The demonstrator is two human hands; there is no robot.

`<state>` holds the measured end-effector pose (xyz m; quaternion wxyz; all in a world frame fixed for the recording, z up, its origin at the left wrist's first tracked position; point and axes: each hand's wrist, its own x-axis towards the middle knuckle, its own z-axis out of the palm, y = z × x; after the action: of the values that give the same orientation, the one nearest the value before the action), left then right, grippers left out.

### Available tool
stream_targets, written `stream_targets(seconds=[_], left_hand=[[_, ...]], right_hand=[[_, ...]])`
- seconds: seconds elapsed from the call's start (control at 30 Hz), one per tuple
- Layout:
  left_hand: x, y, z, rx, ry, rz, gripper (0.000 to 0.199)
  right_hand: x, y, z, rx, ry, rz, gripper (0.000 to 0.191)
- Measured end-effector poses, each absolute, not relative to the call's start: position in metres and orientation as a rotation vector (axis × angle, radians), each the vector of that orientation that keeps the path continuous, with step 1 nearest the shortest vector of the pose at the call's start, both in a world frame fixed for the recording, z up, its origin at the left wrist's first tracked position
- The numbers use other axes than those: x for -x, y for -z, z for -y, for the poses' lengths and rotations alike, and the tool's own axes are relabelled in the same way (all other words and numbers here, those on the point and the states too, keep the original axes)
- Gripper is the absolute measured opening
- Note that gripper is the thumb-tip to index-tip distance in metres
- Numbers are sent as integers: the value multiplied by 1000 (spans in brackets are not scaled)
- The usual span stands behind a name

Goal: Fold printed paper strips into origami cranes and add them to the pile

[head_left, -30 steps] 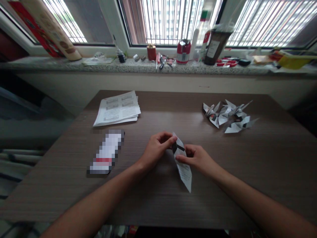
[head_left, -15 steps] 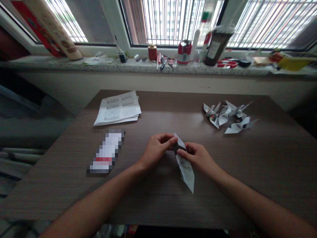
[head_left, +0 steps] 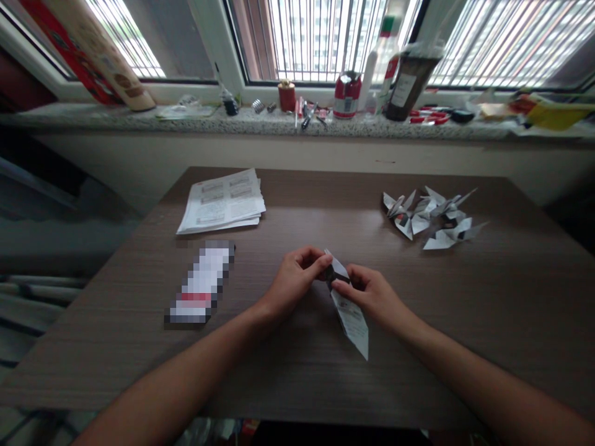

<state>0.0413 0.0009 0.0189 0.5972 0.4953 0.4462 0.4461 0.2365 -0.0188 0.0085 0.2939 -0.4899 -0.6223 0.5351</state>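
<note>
Both hands hold one piece of folded printed paper (head_left: 351, 316) above the middle of the table. It is long and narrow with a pointed lower end and a dark band near the top. My left hand (head_left: 302, 271) pinches its upper left edge between thumb and fingers. My right hand (head_left: 369, 288) grips it from the right, thumb on the printed face; its other fingers are partly hidden behind the paper. At the back right of the table lie several folded paper cranes (head_left: 432, 217), bunched together with pointed wings.
A stack of printed sheets (head_left: 223, 201) lies at the table's back left, with a blurred-out phone (head_left: 202, 285) in front of it. On the windowsill (head_left: 260, 124) stand a red can (head_left: 347, 96), a dark cup (head_left: 411, 83), a red-handled tool (head_left: 427, 116) and other small items.
The lower tip of the folded paper has swung slightly to the right. Both hands keep nearly the same grip and place.
</note>
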Motion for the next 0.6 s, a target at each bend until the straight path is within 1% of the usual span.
stream_targets(seconds=[0.17, 0.4, 0.6], left_hand=[[-41, -13, -4, -1078, -1055, -986, 28], [-42, -17, -3, -1056, -1075, -978, 28], [-41, -19, -2, -1191, -1078, -1024, 31]], right_hand=[[-236, -10, 19, 1296, -1433, 1657, 32], [-238, -10, 18, 1290, -1425, 1664, 32], [-237, -11, 19, 1249, -1470, 1638, 29]])
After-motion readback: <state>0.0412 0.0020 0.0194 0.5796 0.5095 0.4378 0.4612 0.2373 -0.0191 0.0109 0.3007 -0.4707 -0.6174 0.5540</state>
